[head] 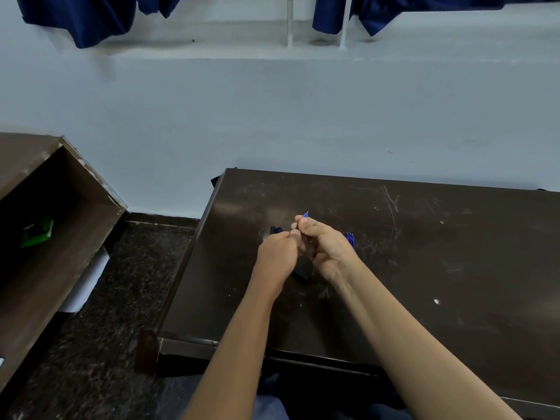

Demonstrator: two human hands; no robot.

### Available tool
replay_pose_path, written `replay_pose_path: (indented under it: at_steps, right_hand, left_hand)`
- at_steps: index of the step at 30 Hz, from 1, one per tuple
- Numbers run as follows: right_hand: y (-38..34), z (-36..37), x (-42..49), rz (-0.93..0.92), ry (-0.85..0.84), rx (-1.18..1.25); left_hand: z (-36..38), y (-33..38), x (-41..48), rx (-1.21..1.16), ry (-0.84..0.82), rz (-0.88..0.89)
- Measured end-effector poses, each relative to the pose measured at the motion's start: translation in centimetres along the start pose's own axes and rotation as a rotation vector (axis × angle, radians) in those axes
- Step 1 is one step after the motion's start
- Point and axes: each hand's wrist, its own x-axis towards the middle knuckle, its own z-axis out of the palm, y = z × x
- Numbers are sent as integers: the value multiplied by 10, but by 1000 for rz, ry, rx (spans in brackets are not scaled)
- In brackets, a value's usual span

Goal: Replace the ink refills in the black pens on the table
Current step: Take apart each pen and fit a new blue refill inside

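Over the dark brown table (424,268), my two hands meet close together. A blue ink refill (305,214) sticks up from the fingertips of my right hand (325,247), which is closed around it. My left hand (278,253) is closed on a black pen barrel (300,274), whose end pokes out below the palm. Black pens (276,230) lie on the table just beyond my left hand, partly hidden by it. A few blue refills (350,238) lie right of my right hand, mostly hidden by it.
The table's left edge (194,253) drops to a dark speckled floor (121,298). A second brown desk (45,237) stands at the left with a green packet (38,231) inside. A pale wall (303,116) runs behind, with blue curtains (91,19) above.
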Motion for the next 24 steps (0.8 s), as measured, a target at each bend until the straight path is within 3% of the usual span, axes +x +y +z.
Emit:
replay_pose_path:
  at_steps: [7,13,24]
  right_hand:
    - [-3,-1,-6,-36,-110,59]
    - [-2,-1,-7,-48,-97,16]
    - [1,-7,-2,52,-38,54]
  left_hand:
    - [-8,3,-3,-589,-298,-258]
    - [2,10,-5,-219,-100,-23]
    - [7,1,-2,172,38,73]
